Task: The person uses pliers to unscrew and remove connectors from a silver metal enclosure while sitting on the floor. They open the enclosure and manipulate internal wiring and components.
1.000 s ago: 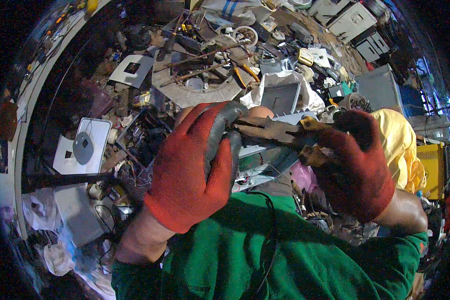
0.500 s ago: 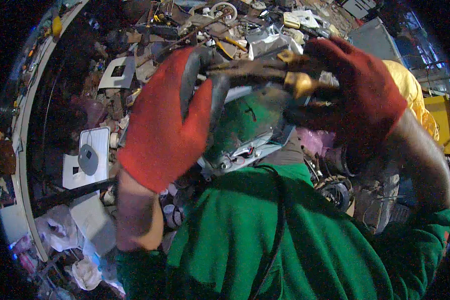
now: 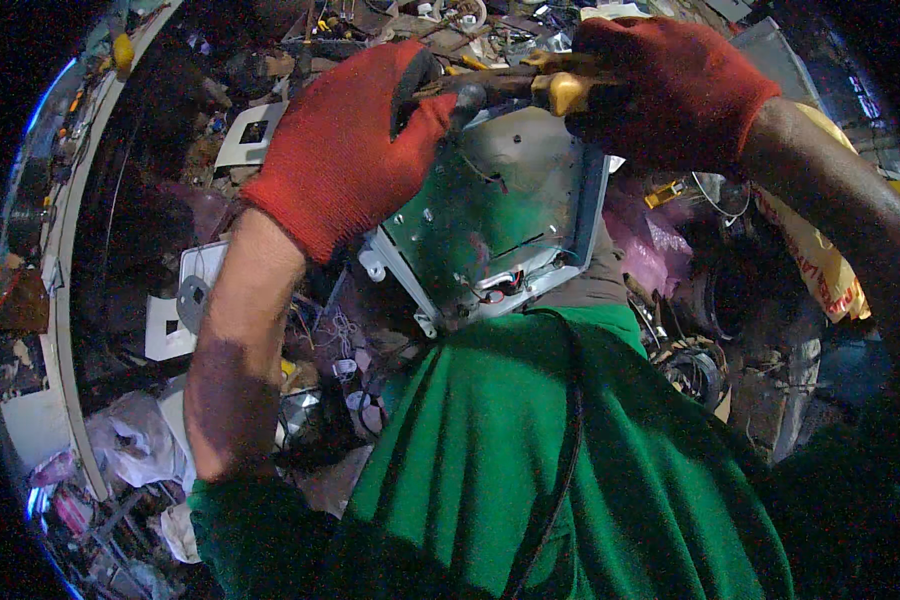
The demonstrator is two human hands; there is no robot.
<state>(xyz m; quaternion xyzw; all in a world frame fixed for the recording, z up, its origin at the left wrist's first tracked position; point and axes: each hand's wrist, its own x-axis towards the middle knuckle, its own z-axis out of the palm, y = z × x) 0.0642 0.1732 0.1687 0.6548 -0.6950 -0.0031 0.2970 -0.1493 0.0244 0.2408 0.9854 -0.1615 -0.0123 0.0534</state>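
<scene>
My left hand (image 3: pixel 360 140), in a red glove with a dark palm, is closed with thumb and fingers together near the jaws of the pliers; what it pinches is hidden. In my right hand (image 3: pixel 670 90), gloved alike, are pliers with yellow-and-dark handles (image 3: pixel 567 93), their dark jaws pointing left toward the left hand's fingertips. Just below both hands, across my lap, a shiny flat metal panel (image 3: pixel 535 170) with a pale frame lies tilted, mirroring my green clothing. Some thin wires and white fittings show at its lower edge.
Scrap and loose parts lie all around. To the left are white plates with square cut-outs (image 3: pixel 238 138) and a long pale rail (image 3: pixel 70 250). At right are a pink plastic bag (image 3: pixel 650 240), a yellow sack (image 3: pixel 820 265) and coiled dark cable (image 3: pixel 700 375).
Both hands and the pliers have moved farther up in the picture, away from my body. More of the metal panel shows below them.
</scene>
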